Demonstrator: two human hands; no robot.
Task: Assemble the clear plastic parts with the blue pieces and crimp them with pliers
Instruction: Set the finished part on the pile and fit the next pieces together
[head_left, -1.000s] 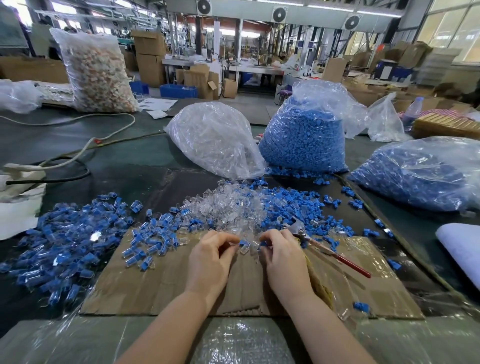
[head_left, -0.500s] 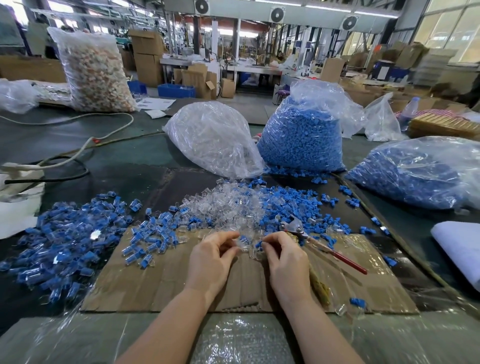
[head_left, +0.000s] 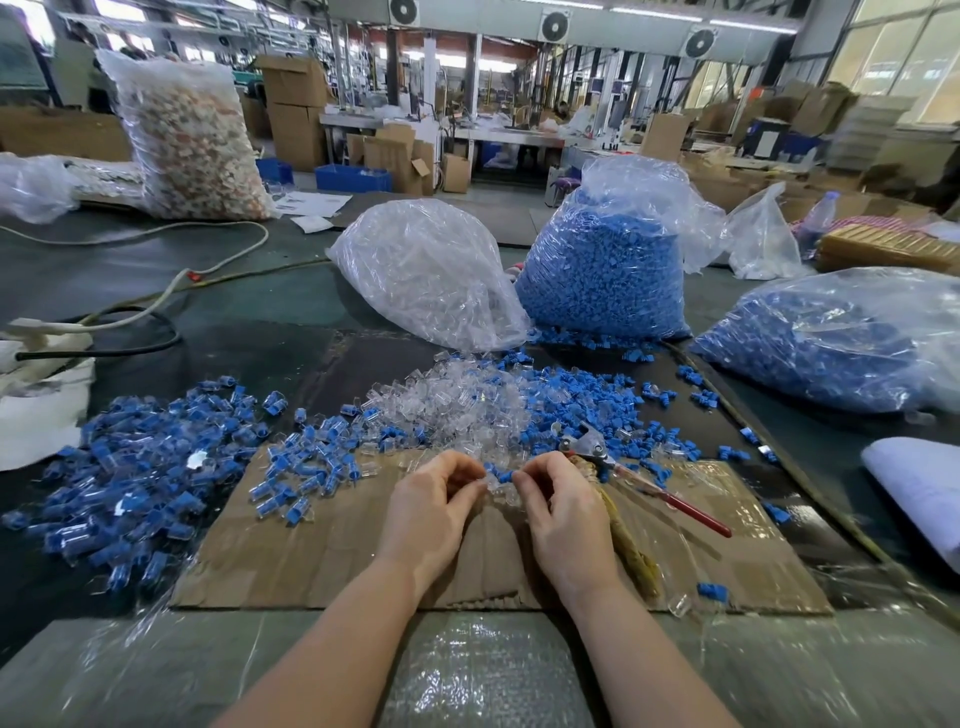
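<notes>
A small clear plastic part (head_left: 492, 482) is pinched in the fingertips of the left hand (head_left: 431, 506), and a blue piece (head_left: 506, 475) is pinched by the right hand (head_left: 558, 506), the two held together above the cardboard sheet (head_left: 322, 561) on the table (head_left: 249, 312). The pliers (head_left: 644, 480) are seen lying just right of the right hand. Loose clear parts (head_left: 441, 402) and blue pieces (head_left: 576, 405) are heaped just beyond; assembled ones (head_left: 140, 467) are piled at the left.

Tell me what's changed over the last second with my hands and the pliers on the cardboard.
Very little. Both hands have stayed close together over the cardboard sheet; the left hand and right hand keep pinching small clear and blue parts between their fingertips, working them together. The red-handled pliers lie untouched beside the right hand, and the piles and bags have not moved.
</notes>
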